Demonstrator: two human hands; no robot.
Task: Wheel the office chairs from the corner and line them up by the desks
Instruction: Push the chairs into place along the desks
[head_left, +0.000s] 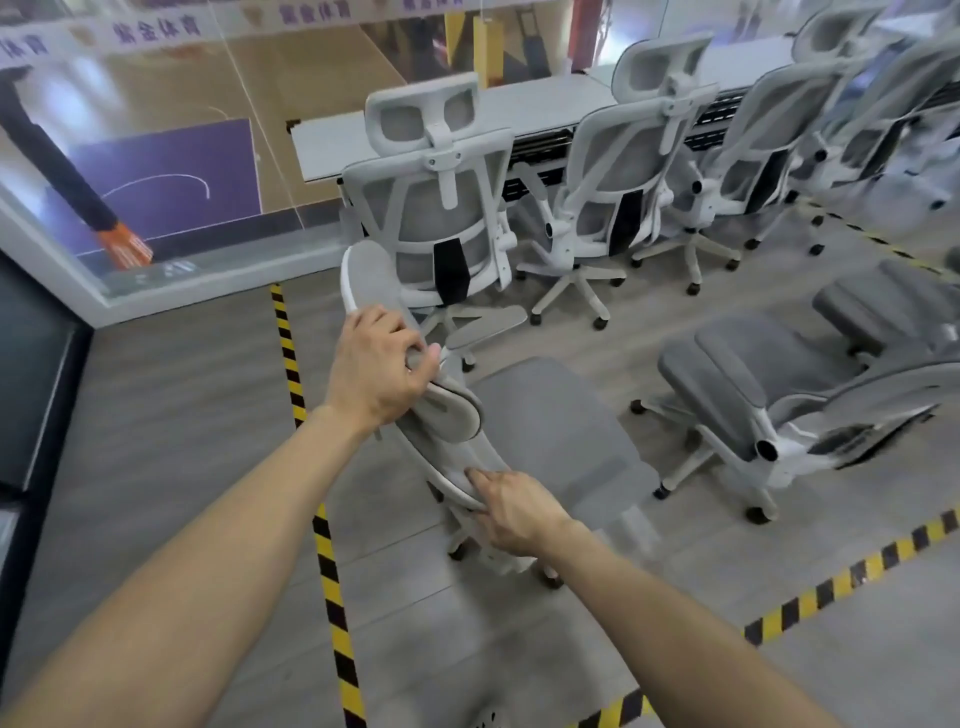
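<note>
Chairs (613, 171) lined along far desks (519, 104); near chair (550, 431) held, left hand (374, 369) curled round headrest (366, 275), right hand (519, 512) pinching backrest (447, 457); another chair (753, 384) waiting right

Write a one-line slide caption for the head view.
Left hand grips the headrest, right hand the backrest, of a grey chair near the desk.

Both of this person's arms are bare as far up as can be seen, with no cloth on them. The left forearm (208, 545) and right forearm (675, 623) are long and lean. The left hand (382, 371) and right hand (519, 512) are bare too, knuckles showing plainly, and the left thumbnail is cut short
</note>
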